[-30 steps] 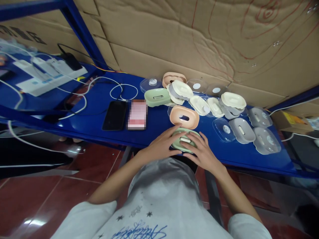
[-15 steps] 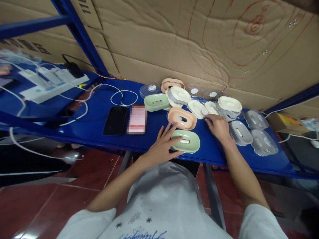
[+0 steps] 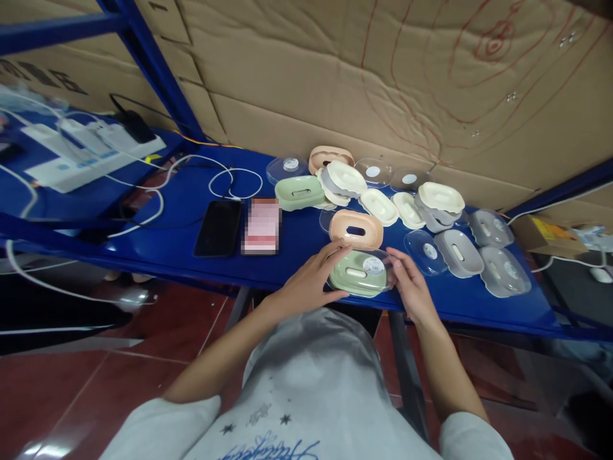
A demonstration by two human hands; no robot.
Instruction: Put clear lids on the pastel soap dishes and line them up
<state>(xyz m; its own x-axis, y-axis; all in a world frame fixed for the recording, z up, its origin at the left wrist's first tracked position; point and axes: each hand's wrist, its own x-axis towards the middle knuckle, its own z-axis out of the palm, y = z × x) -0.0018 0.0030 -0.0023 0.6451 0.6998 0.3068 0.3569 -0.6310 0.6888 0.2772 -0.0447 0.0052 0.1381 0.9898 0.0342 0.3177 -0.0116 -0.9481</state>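
Observation:
A green soap dish (image 3: 348, 282) lies near the front edge of the table, with a small white oval piece in its middle. My left hand (image 3: 309, 281) is closed around the dish's left end, thumb in front and fingers behind. Over the dish is a clear plastic lid (image 3: 373, 266) with a round white label. My right hand (image 3: 412, 289) pinches the lid's right end. Whether the lid is seated on the rim I cannot tell. Just behind, an orange soap dish (image 3: 371, 231) with a dark oval opening lies close to my left fingertips.
Cream dishes (image 3: 378, 206), another green dish (image 3: 299, 191) and clear lids (image 3: 373, 172) stand at the back. Grey dishes (image 3: 460, 252) are on the right, some lidded. A black phone (image 3: 218, 229), a pink-screened phone (image 3: 262, 227) and white cables lie left.
My right hand has come from the cream dishes towards me, bringing a clear lid over the green dish. My left hand has stayed at the dish, its fingers drawn closer together.

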